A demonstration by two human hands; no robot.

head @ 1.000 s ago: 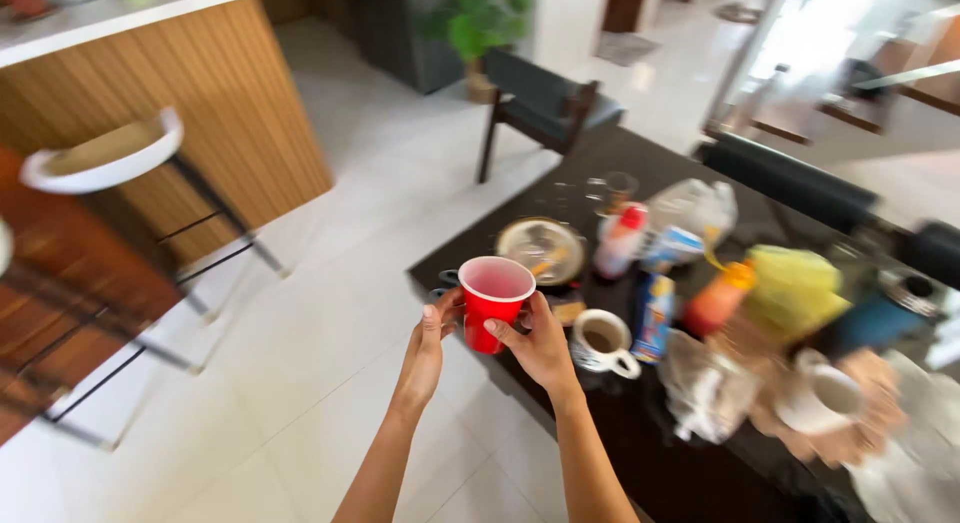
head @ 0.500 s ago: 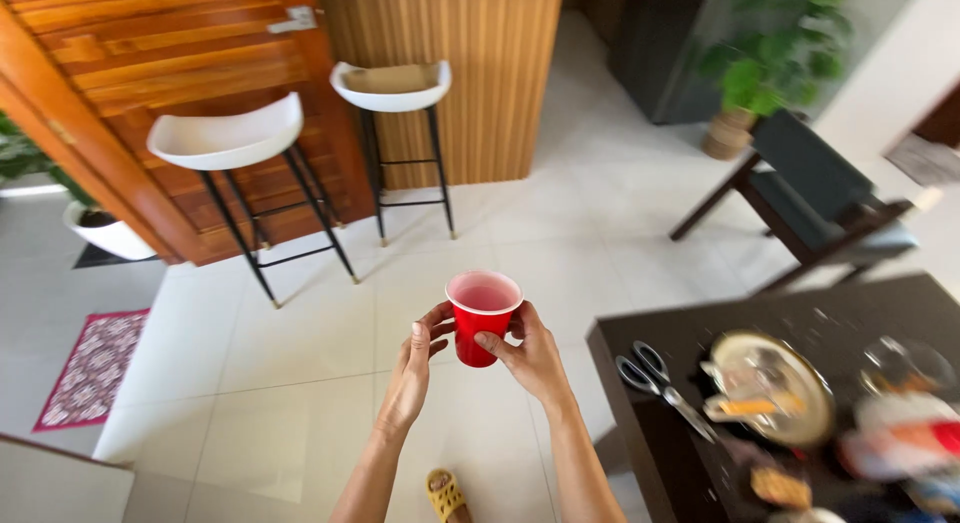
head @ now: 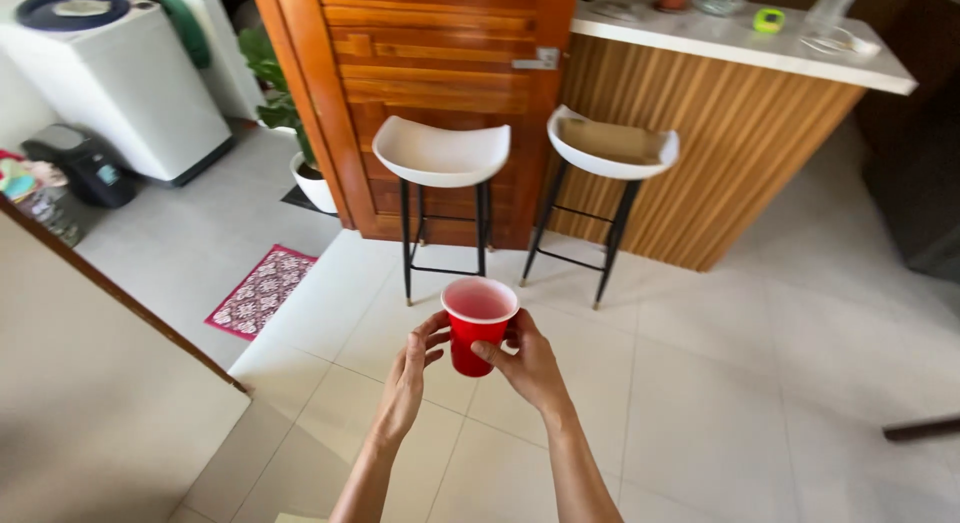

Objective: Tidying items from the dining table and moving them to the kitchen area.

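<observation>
Two bare forearms, left hand (head: 408, 381) and right hand (head: 530, 368) without sleeves, rings or watch.

Two white-seated bar stools on thin black legs stand side by side on the pale tiled floor (head: 760, 383): the left stool (head: 442, 155) before a slatted wooden door (head: 440, 73), the right stool (head: 612, 148) against a wood-panelled counter (head: 700, 163) with a white top. A small green object (head: 769, 21) and glassware rest on that top. Left of the door sits a potted plant (head: 300, 163), then a white appliance (head: 120, 83); a red patterned mat (head: 262, 290) lies nearby
</observation>
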